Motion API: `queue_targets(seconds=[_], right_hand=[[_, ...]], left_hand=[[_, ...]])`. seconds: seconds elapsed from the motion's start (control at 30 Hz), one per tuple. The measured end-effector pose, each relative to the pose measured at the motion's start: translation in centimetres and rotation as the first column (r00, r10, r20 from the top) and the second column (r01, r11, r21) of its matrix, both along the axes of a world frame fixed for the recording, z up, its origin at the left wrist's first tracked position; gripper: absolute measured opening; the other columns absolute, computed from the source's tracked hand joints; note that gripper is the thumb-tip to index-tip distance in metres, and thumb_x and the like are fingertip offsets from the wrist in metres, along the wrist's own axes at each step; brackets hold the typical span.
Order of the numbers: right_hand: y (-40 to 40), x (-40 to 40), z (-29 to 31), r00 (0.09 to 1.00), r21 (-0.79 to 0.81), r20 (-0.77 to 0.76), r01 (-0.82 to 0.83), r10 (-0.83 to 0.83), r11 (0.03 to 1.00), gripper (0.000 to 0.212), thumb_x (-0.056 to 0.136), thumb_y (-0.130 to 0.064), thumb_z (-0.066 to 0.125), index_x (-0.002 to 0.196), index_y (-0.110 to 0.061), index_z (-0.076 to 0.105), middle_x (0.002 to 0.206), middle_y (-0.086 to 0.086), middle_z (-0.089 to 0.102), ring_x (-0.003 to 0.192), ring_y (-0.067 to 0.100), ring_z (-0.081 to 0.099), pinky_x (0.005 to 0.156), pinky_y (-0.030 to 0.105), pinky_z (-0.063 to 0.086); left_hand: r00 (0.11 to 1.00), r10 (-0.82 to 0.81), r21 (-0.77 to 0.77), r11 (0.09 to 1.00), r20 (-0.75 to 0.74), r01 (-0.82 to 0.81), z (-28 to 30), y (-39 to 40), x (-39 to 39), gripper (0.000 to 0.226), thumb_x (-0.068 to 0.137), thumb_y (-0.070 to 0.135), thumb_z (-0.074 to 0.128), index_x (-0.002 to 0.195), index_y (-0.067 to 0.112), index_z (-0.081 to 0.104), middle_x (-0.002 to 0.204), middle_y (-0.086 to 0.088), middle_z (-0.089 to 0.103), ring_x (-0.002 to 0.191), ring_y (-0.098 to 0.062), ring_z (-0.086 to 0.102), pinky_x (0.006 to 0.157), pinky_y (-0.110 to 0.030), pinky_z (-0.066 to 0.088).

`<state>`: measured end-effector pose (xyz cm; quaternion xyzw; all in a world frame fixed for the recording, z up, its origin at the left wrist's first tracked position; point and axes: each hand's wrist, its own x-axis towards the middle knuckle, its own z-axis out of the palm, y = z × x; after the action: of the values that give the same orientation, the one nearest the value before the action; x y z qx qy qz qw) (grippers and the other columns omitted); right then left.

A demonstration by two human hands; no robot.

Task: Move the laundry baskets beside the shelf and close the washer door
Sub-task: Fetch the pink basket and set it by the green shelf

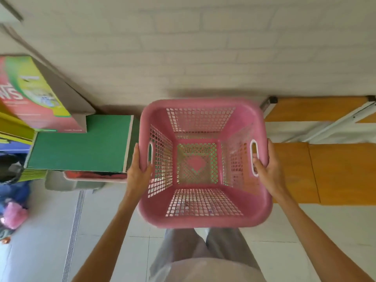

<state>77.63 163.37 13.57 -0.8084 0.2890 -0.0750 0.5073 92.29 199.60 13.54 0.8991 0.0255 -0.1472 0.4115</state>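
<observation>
I look straight down into an empty pink plastic laundry basket (pixel 204 217) with perforated walls and white-rimmed handle slots on both sides. My left hand (pixel 139 166) grips its left rim by the handle slot. My right hand (pixel 268 170) grips the right rim, with the thumb through the slot. The basket is upright, close to a white brick wall, and sits to the right of a shelf with a green top (pixel 81 143). Through the mesh bottom a second latticed surface shows. Whether the basket rests on something or hangs in the air I cannot tell. No washer is visible.
A colourful cardboard box (pixel 34 92) stands on the shelf at left. A low pinkish tub with red cloth (pixel 95 176) sits below the shelf edge. Orange wooden panels (pixel 325 171) lie to the right. A floor drain strip (pixel 74 231) runs along the tiled floor; clothes pile at far left.
</observation>
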Motion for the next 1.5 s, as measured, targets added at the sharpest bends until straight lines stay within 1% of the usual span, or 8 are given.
queue_targets(seconds=[0.37, 0.5, 0.67, 0.83, 1.07, 1.23, 1.4, 1.5], right_hand=[[2.0, 4.4, -23.0, 0.965, -0.027, -0.258, 0.049, -0.054, 0.998, 0.064, 0.097, -0.023, 0.053, 0.151, -0.03, 0.02, 0.089, 0.001, 0.066, 0.055, 0.019, 0.068, 0.039, 0.035, 0.055], [1.4, 4.9, -32.4, 0.957, -0.054, -0.282, 0.057, -0.07, 0.997, 0.06, 0.094, -0.017, 0.057, 0.147, -0.017, 0.028, 0.104, -0.006, 0.062, 0.068, -0.007, 0.065, 0.047, 0.01, 0.051], [1.0, 4.7, -39.3, 0.932, -0.099, -0.347, 0.077, -0.107, 0.992, 0.053, 0.091, -0.016, 0.061, 0.139, -0.016, 0.037, 0.113, -0.002, 0.061, 0.085, 0.014, 0.065, 0.072, 0.03, 0.059], [1.3, 5.2, -42.8, 0.909, -0.161, -0.401, 0.054, -0.115, 0.985, 0.045, 0.093, -0.012, 0.059, 0.131, -0.003, 0.037, 0.119, 0.016, 0.063, 0.084, 0.022, 0.063, 0.055, 0.002, 0.045], [0.9, 5.5, -40.9, 0.875, -0.081, -0.483, -0.012, -0.029, 0.997, 0.058, 0.091, -0.028, 0.064, 0.133, -0.01, 0.03, 0.122, 0.011, 0.061, 0.086, 0.02, 0.066, 0.05, 0.01, 0.05], [1.5, 6.9, -32.2, 0.854, -0.022, -0.52, -0.05, 0.031, 0.998, 0.06, 0.089, -0.043, 0.062, 0.136, -0.018, 0.034, 0.125, 0.012, 0.062, 0.102, 0.031, 0.069, 0.08, 0.048, 0.06], [2.9, 6.6, -18.6, 0.882, -0.005, -0.469, -0.056, 0.047, 0.998, 0.055, 0.097, -0.047, 0.048, 0.143, -0.018, 0.038, 0.135, 0.013, 0.057, 0.098, 0.02, 0.066, 0.067, 0.018, 0.05], [3.4, 4.9, -11.9, 0.869, -0.053, -0.495, -0.046, 0.014, 0.998, 0.067, 0.098, -0.054, 0.038, 0.148, -0.011, 0.032, 0.149, 0.014, 0.044, 0.128, 0.029, 0.053, 0.096, 0.034, 0.049]], left_hand=[[0.987, -0.015, 0.174, 0.984, -0.159, 0.043, -23.4, 0.4, 6.0, 0.081, 0.091, 0.012, 0.052, 0.157, 0.029, 0.009, 0.103, -0.008, 0.067, 0.066, -0.025, 0.065, 0.057, -0.044, 0.06], [0.989, -0.028, 0.231, 0.971, -0.142, 0.061, -31.6, 0.5, 5.9, 0.085, 0.089, 0.009, 0.062, 0.157, 0.018, 0.012, 0.124, -0.021, 0.065, 0.098, -0.039, 0.067, 0.089, -0.047, 0.056], [0.984, -0.072, 0.23, 0.967, -0.165, 0.11, -37.8, -0.4, 5.9, 0.086, 0.088, 0.001, 0.064, 0.156, 0.008, 0.011, 0.12, -0.025, 0.065, 0.09, -0.037, 0.067, 0.083, -0.049, 0.058], [0.983, -0.097, 0.264, 0.955, -0.158, 0.137, -40.6, -0.3, 6.2, 0.085, 0.089, 0.006, 0.064, 0.156, 0.005, 0.011, 0.118, -0.026, 0.064, 0.089, -0.042, 0.067, 0.078, -0.049, 0.059], [0.972, -0.089, 0.215, 0.967, -0.217, 0.136, -38.8, 0.1, 6.5, 0.092, 0.086, 0.018, 0.071, 0.156, 0.014, 0.012, 0.133, -0.022, 0.057, 0.108, -0.041, 0.063, 0.087, -0.054, 0.056], [0.958, -0.145, 0.209, 0.957, -0.249, 0.2, -30.6, 0.1, 6.5, 0.086, 0.089, 0.035, 0.067, 0.156, 0.019, 0.014, 0.153, -0.017, 0.04, 0.138, -0.036, 0.042, 0.108, -0.056, 0.041], [0.923, -0.321, 0.154, 0.922, -0.211, 0.356, -18.1, -1.4, 4.6, 0.07, 0.088, 0.036, 0.068, 0.147, 0.016, 0.036, 0.147, -0.012, 0.049, 0.124, -0.015, 0.047, 0.108, -0.043, 0.039], [0.86, -0.461, 0.158, 0.853, -0.22, 0.498, -11.7, -3.4, 4.2, 0.065, 0.09, 0.044, 0.063, 0.145, 0.02, 0.039, 0.143, -0.009, 0.053, 0.125, -0.021, 0.053, 0.106, -0.054, 0.045]])
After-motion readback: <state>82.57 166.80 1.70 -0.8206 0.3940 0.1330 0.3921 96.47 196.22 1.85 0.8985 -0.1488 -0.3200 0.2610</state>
